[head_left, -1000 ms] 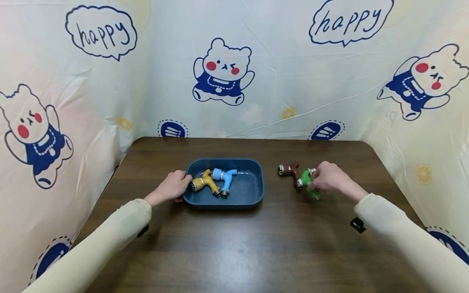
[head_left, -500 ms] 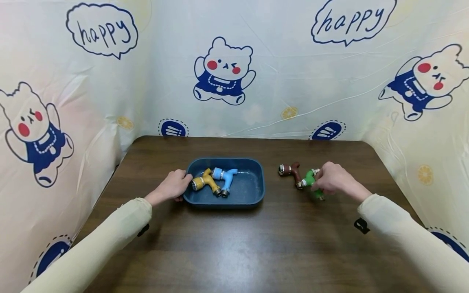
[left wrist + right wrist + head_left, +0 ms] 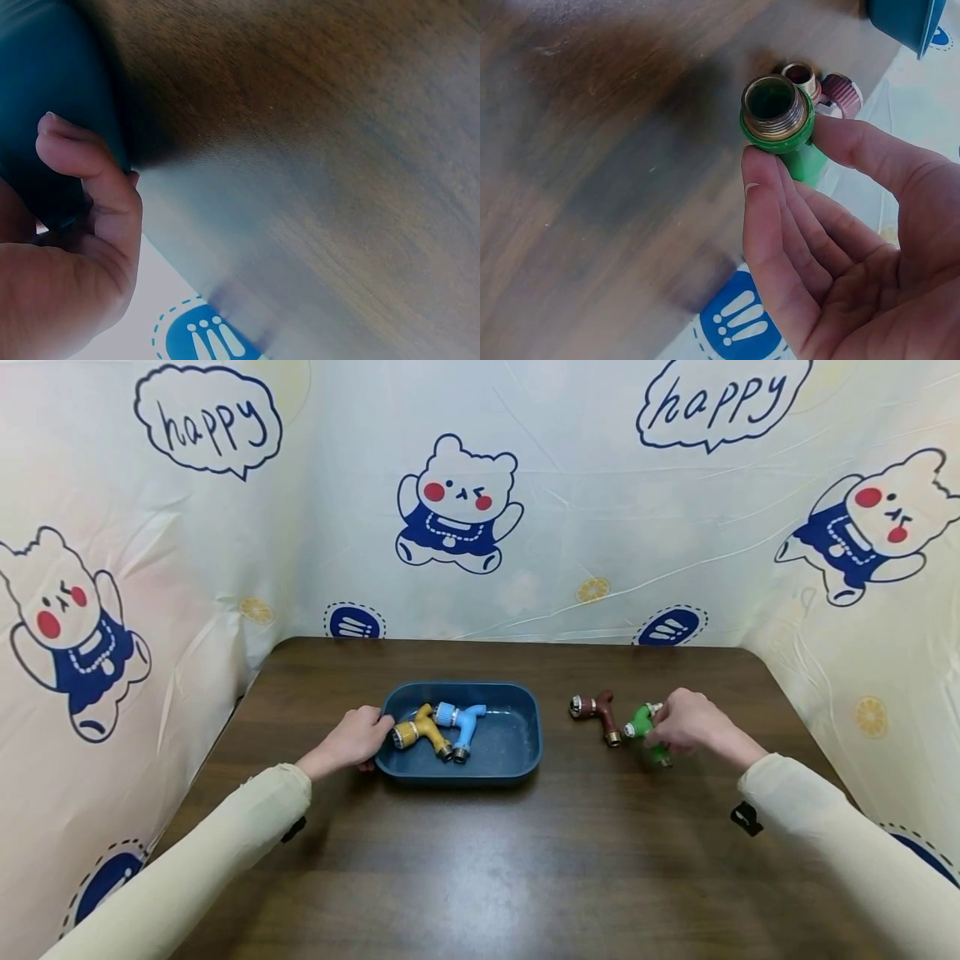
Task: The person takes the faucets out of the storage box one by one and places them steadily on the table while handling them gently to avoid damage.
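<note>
My left hand (image 3: 352, 739) grips the left wall of a dark blue plastic tray (image 3: 517, 735), its thumb over the rim. In the left wrist view, the fingers (image 3: 112, 202) curl round the tray wall (image 3: 56, 90). Inside the tray lie a yellow tap (image 3: 429, 731) and a light blue tap (image 3: 467, 727), side by side. To the right, my right hand (image 3: 688, 722) pinches a green tap (image 3: 640, 723) between thumb and fingers; its threaded metal end (image 3: 776, 109) faces the right wrist camera. A brown tap (image 3: 606, 714) lies just left of the green one.
The brown wooden table (image 3: 480, 868) carries everything. Behind and on both sides hangs a pale cloth (image 3: 570, 527) printed with bears, right at the table's back edge. The tray stands between the two hands, left of the brown tap.
My right hand has moved slightly right with the green tap, opening a small gap from the brown one. The left hand and the tray stay in place.
</note>
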`<state>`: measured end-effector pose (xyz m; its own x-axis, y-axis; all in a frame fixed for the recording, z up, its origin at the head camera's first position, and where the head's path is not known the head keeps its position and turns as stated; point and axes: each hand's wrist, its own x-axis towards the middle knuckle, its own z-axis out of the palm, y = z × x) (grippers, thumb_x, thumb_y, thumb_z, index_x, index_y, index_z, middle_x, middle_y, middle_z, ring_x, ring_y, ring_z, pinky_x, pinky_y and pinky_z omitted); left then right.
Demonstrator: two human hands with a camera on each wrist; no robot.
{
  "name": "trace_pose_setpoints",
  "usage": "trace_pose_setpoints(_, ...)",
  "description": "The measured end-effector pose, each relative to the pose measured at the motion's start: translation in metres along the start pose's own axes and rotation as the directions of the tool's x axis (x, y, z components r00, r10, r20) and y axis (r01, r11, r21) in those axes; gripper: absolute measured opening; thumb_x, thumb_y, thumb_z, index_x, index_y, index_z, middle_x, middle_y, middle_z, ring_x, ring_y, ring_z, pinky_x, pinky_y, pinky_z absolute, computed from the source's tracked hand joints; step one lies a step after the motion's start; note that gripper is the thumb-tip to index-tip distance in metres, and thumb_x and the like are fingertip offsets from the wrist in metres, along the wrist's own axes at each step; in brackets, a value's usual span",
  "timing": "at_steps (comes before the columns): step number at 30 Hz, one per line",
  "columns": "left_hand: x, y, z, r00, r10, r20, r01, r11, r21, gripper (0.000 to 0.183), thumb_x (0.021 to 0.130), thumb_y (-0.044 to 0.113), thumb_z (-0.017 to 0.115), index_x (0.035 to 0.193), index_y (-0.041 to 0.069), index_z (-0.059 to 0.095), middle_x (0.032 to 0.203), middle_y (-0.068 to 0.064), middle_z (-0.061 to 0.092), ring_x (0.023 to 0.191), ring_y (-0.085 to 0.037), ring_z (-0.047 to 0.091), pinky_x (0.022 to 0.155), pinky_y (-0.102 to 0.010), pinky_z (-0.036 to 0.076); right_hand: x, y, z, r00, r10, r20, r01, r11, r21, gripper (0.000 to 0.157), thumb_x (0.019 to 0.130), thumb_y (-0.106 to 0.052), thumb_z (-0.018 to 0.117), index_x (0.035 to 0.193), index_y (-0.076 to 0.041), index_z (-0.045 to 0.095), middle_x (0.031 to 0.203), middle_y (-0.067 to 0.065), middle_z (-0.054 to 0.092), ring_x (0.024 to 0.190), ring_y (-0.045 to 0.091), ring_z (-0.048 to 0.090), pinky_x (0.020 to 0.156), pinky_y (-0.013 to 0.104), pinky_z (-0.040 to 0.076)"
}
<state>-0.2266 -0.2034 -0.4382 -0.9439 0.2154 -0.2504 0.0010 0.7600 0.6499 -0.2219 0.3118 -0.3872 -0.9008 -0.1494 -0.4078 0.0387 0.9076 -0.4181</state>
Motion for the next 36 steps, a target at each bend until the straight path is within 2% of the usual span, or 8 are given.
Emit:
trace_pose_setpoints(11, -0.001, -0.001, 0.001, 1.0, -0.002, 0.007, 0.002, 1.0, -0.003, 0.035, 0.111, 0.02, 0.038, 0.099, -0.004, 0.062, 0.076, -0.015, 0.066, 0.05, -0.02, 0.065, 0.047, -0.034, 0.057, 0.004, 0.009, -0.003, 0.999, 0.036, 0.007, -0.036, 0.999, 0.01, 0.015, 0.089, -0.018, 0.081, 0.083, -0.004, 0.078, 0.071, 0.007, 0.071, 0.062, 0.017, 0.067, 0.062, 0.038, 0.063)
trace_pose_setpoints(18, -0.002, 0.0, 0.001, 1.0, -0.009, 0.003, 0.009, 1.0, -0.003, 0.035, 0.111, 0.021, 0.038, 0.1, -0.004, 0.062, 0.079, -0.016, 0.067, 0.05, -0.02, 0.065, 0.047, -0.034, 0.057, 0.009, 0.015, -0.005, 0.999, 0.045, 0.003, -0.045, 0.999, 0.03, 0.016, 0.087, -0.017, 0.081, 0.083, -0.003, 0.078, 0.068, 0.005, 0.07, 0.06, 0.017, 0.068, 0.059, 0.035, 0.062)
trace_pose_setpoints(27, 0.001, -0.003, 0.003, 1.0, -0.009, -0.005, 0.009, 1.0, 0.0, 0.035, 0.111, 0.021, 0.038, 0.097, -0.002, 0.061, 0.073, -0.014, 0.065, 0.049, -0.021, 0.065, 0.046, -0.034, 0.057, 0.012, 0.023, -0.007, 0.998, 0.057, -0.001, -0.057, 0.997, 0.061, 0.017, 0.086, -0.017, 0.081, 0.077, -0.004, 0.076, 0.066, 0.005, 0.069, 0.06, 0.016, 0.068, 0.059, 0.036, 0.062)
trace_pose_setpoints(36, 0.001, -0.004, 0.003, 1.0, 0.009, -0.013, -0.009, 1.0, -0.001, 0.036, 0.111, 0.02, 0.038, 0.094, -0.002, 0.061, 0.071, -0.014, 0.065, 0.047, -0.02, 0.065, 0.045, -0.034, 0.057, 0.015, 0.032, -0.01, 0.997, 0.072, -0.001, -0.072, 0.996, 0.061, 0.017, 0.087, -0.018, 0.081, 0.082, -0.003, 0.078, 0.07, 0.006, 0.071, 0.062, 0.018, 0.069, 0.058, 0.034, 0.062)
